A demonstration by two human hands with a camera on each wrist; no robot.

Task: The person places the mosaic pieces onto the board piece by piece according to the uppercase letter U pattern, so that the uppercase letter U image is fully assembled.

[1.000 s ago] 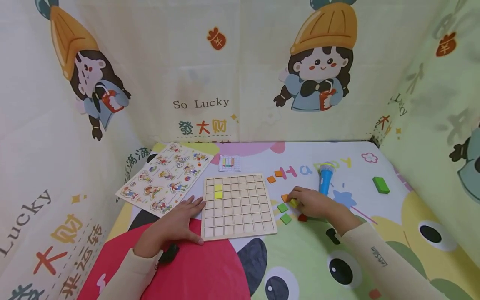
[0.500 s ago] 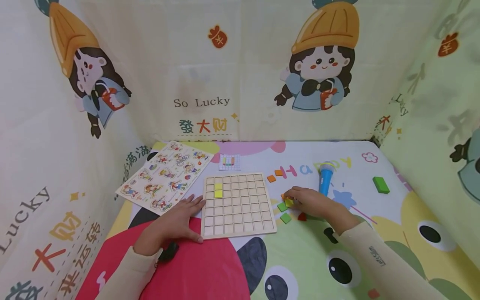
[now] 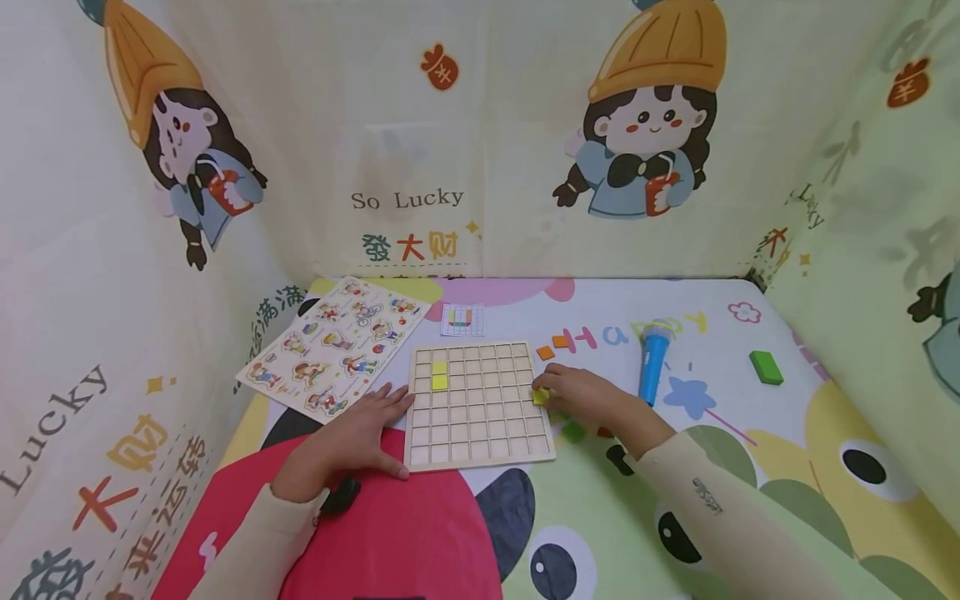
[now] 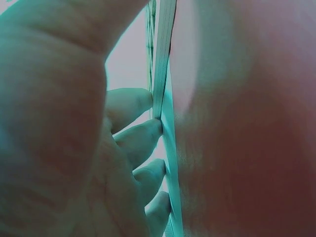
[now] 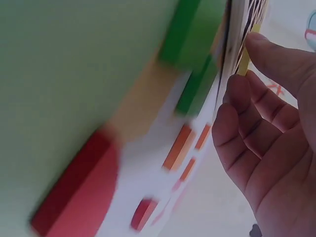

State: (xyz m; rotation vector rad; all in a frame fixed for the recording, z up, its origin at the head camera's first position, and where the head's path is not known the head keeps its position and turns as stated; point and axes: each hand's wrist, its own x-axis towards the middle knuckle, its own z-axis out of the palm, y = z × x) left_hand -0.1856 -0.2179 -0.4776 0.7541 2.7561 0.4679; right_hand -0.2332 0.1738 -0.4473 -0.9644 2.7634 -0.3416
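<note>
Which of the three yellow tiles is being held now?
The yellow tile pinched by the right hand at the right edge of the wooden grid board; the other two yellow tiles lie in its second column from the left.

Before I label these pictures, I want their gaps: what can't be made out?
Head view: a red tile, partly hidden by the right hand.
Head view: pattern on the white card, too small.
Head view: sleeve print, blurred.
Left wrist view: cells of the wooden board, seen edge-on.
Right wrist view: nearest green tile, blurred, cut off by top edge.
</note>
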